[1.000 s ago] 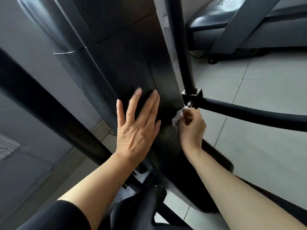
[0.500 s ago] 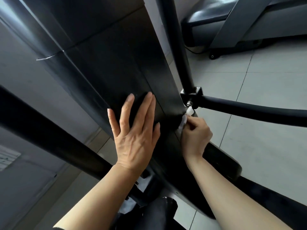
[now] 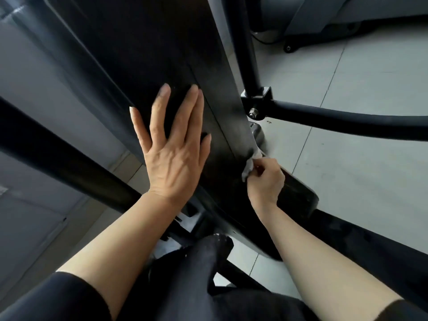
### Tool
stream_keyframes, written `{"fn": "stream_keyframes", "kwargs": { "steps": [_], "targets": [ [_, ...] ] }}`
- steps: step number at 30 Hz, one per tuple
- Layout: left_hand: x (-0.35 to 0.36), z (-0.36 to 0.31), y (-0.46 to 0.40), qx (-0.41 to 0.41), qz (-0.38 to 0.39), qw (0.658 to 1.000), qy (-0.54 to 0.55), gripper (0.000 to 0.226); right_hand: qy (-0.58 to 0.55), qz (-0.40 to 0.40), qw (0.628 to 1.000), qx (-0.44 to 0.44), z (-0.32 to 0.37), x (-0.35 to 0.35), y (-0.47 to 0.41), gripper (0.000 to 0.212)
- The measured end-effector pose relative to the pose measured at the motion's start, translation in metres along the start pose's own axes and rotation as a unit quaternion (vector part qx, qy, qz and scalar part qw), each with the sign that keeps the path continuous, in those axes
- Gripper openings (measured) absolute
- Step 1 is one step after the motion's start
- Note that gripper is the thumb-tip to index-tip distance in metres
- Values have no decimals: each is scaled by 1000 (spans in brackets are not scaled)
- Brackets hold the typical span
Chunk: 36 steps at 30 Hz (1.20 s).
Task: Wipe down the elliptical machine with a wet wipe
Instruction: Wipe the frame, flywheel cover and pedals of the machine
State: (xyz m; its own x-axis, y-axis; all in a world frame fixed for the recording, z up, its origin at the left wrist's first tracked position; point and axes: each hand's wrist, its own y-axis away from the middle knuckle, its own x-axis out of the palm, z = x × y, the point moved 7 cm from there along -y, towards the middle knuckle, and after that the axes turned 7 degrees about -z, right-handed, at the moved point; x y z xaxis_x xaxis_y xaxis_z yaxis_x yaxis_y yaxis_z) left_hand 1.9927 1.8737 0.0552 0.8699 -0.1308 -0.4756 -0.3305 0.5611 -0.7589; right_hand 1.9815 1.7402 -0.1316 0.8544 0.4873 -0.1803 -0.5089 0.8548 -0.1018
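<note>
The elliptical machine's black housing (image 3: 148, 54) fills the upper middle of the head view. My left hand (image 3: 172, 149) lies flat on its front face, fingers straight and pointing up. My right hand (image 3: 265, 180) pinches a crumpled white wet wipe (image 3: 251, 162) against the housing's right edge, low down near the base. Just above the wipe sits a metal bolt (image 3: 253, 111) where a black upright tube (image 3: 245, 42) meets a black arm (image 3: 335, 119) that runs off to the right.
A thick black bar (image 3: 58, 156) crosses diagonally on the left. Grey floor tiles (image 3: 361, 172) spread to the right. Another grey exercise machine (image 3: 324, 17) stands at the top right. My dark-clad knee (image 3: 203, 258) is below the hands.
My right hand has slid the wipe down the housing's right edge, away from the bolt joint. The left hand stays flat on the housing. The camera has moved closer and lower.
</note>
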Motion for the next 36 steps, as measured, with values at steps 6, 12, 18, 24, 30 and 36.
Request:
{"fn": "stream_keyframes", "kwargs": {
  "steps": [6, 12, 18, 24, 30, 36],
  "targets": [
    [17, -26, 52, 210, 136, 968, 19, 76, -72, -14, 994, -83, 74, -2, -20, 15],
    [26, -40, 78, 281, 200, 938, -23, 72, 27, 49, 998, -36, -4, -13, 6, 13],
    [42, -66, 108, 362, 161, 918, 38, 53, 58, 31, 997, -42, 16, 4, -22, 12],
    [40, -73, 106, 327, 159, 927, 90, 52, 135, 92, 986, -39, -49, -26, -21, 13],
    [46, -79, 107, 321, 177, 926, 96, 39, 164, 30, 970, 175, -140, -86, -14, 15],
    [49, -80, 109, 328, 208, 917, 94, 50, 118, 144, 982, -20, -51, -26, 3, 16]
  ]
}}
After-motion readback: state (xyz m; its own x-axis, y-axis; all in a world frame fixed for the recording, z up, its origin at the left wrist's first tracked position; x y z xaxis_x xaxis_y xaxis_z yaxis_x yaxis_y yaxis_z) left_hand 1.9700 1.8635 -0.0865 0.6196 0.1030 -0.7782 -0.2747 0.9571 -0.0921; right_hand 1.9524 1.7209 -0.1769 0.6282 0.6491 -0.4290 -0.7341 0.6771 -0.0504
